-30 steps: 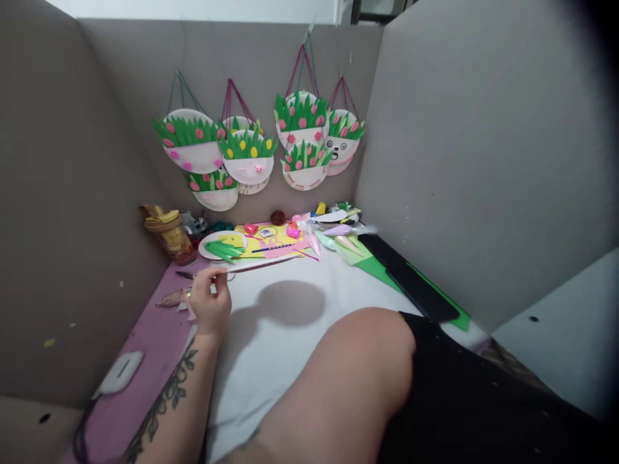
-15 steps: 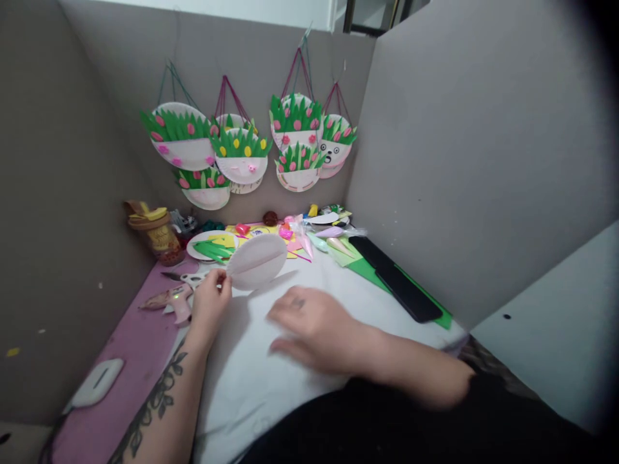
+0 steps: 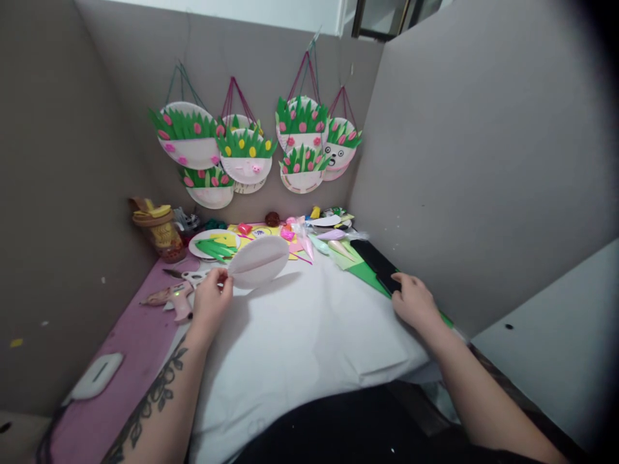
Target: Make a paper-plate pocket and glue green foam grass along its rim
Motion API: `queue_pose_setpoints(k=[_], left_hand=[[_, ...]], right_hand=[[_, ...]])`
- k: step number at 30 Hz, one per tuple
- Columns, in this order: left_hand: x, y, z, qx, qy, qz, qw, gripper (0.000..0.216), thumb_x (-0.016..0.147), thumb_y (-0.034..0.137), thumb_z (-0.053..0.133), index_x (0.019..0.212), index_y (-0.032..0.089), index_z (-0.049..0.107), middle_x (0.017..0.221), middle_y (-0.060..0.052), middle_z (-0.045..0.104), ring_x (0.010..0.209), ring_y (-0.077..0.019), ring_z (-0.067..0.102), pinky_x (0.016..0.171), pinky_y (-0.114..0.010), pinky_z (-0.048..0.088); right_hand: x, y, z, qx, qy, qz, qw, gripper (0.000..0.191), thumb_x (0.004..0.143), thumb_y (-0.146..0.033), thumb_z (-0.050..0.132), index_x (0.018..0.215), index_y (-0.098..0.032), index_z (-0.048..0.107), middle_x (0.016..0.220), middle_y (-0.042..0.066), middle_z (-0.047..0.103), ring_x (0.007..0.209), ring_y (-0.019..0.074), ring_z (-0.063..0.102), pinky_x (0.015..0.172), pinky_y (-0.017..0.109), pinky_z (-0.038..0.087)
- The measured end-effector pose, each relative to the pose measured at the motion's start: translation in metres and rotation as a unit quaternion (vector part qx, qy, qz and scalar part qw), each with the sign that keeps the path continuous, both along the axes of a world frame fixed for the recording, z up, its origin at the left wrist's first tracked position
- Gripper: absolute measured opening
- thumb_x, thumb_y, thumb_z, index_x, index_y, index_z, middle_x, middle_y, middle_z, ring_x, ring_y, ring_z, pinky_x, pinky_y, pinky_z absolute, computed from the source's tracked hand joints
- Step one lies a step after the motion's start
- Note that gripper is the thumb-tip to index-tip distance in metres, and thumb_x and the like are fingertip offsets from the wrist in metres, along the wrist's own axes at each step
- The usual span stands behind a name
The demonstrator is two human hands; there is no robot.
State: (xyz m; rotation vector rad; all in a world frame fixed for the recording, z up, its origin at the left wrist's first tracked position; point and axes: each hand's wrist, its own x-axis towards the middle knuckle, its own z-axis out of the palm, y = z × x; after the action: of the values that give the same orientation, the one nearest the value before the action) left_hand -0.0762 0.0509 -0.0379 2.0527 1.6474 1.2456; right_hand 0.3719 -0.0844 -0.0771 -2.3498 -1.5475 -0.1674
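My left hand (image 3: pixel 213 298) pinches a white paper plate (image 3: pixel 258 263) by its left edge. The plate is tilted up above the white table cover, and a straight crease or edge runs across its middle. On the right side of the table, my right hand (image 3: pixel 414 301) has its fingers curled at a long black flat object (image 3: pixel 374 259), thumb and forefinger at its edge. The hand covers the near part of that object. Green paper sheets (image 3: pixel 363 273) lie under it.
Left of my left hand lie a pink glue gun (image 3: pixel 178 299) and scissors (image 3: pixel 193 277). Behind are a plate with green paper grass (image 3: pixel 215 248), a cup (image 3: pixel 162 232) and piping bags (image 3: pixel 305 243). Decorated plates (image 3: pixel 246 161) hang on the grey back panel.
My right hand has moved right, from above the middle of the table to the black flat object. My left hand keeps the plate in nearly the same place.
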Motion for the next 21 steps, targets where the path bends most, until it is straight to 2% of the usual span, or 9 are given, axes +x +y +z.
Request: queue_pose_setpoints(k=[4, 7, 10, 13, 15, 21], left_hand=[[0.000, -0.001, 0.001, 0.002, 0.001, -0.003, 1.000, 0.016, 0.078, 0.032, 0.048, 0.084, 0.020, 0.055, 0.077, -0.003, 0.064, 0.066, -0.0161, 0.060, 0.062, -0.025, 0.046], [0.000, 0.000, 0.001, -0.007, -0.001, 0.007, 1.000, 0.016, 0.077, 0.033, 0.049, 0.084, 0.020, 0.055, 0.077, -0.003, 0.064, 0.064, -0.0160, 0.060, 0.062, -0.025, 0.046], [0.000, 0.001, 0.000, -0.017, -0.001, 0.012, 1.000, 0.017, 0.077, 0.034, 0.049, 0.084, 0.020, 0.055, 0.077, -0.002, 0.064, 0.064, -0.0162, 0.061, 0.062, -0.026, 0.046], [-0.001, 0.003, -0.002, -0.018, 0.000, 0.011, 1.000, 0.018, 0.077, 0.035, 0.049, 0.084, 0.020, 0.056, 0.078, -0.002, 0.064, 0.066, -0.0167, 0.061, 0.063, -0.026, 0.046], [-0.001, 0.004, -0.003, -0.017, -0.002, 0.012, 1.000, 0.019, 0.077, 0.036, 0.049, 0.085, 0.020, 0.056, 0.078, -0.003, 0.064, 0.066, -0.0168, 0.061, 0.063, -0.026, 0.046], [-0.002, 0.006, -0.005, -0.020, -0.009, 0.011, 1.000, 0.020, 0.076, 0.036, 0.049, 0.086, 0.020, 0.055, 0.077, -0.002, 0.063, 0.065, -0.0163, 0.061, 0.063, -0.026, 0.047]], right_hand=[[0.008, 0.000, -0.001, 0.022, 0.038, 0.027, 0.999, 0.044, 0.071, -0.008, 0.045, 0.114, -0.011, 0.054, 0.113, 0.016, 0.064, 0.111, 0.0293, 0.054, 0.093, 0.041, 0.042], [0.014, -0.012, 0.004, 0.130, 0.045, 0.023, 0.990, 0.049, 0.067, -0.007, 0.044, 0.115, -0.012, 0.052, 0.109, 0.014, 0.066, 0.107, 0.0269, 0.056, 0.091, 0.039, 0.043], [0.017, -0.035, 0.005, 0.215, 0.041, -0.007, 0.976, 0.041, 0.069, -0.009, 0.043, 0.109, -0.016, 0.054, 0.097, 0.010, 0.069, 0.095, 0.0254, 0.060, 0.083, 0.038, 0.046], [0.017, -0.059, -0.005, 0.252, 0.021, -0.017, 0.967, 0.028, 0.074, -0.012, 0.041, 0.096, -0.019, 0.058, 0.083, 0.007, 0.070, 0.086, 0.0246, 0.061, 0.079, 0.038, 0.047], [0.018, -0.070, -0.016, 0.277, -0.002, 0.001, 0.961, 0.025, 0.077, -0.014, 0.041, 0.093, -0.019, 0.059, 0.081, 0.007, 0.069, 0.085, 0.0244, 0.060, 0.080, 0.039, 0.047], [0.027, -0.077, -0.037, 0.328, -0.075, 0.051, 0.940, 0.024, 0.079, -0.012, 0.043, 0.094, -0.017, 0.060, 0.081, 0.009, 0.069, 0.083, 0.0250, 0.058, 0.080, 0.040, 0.048]])
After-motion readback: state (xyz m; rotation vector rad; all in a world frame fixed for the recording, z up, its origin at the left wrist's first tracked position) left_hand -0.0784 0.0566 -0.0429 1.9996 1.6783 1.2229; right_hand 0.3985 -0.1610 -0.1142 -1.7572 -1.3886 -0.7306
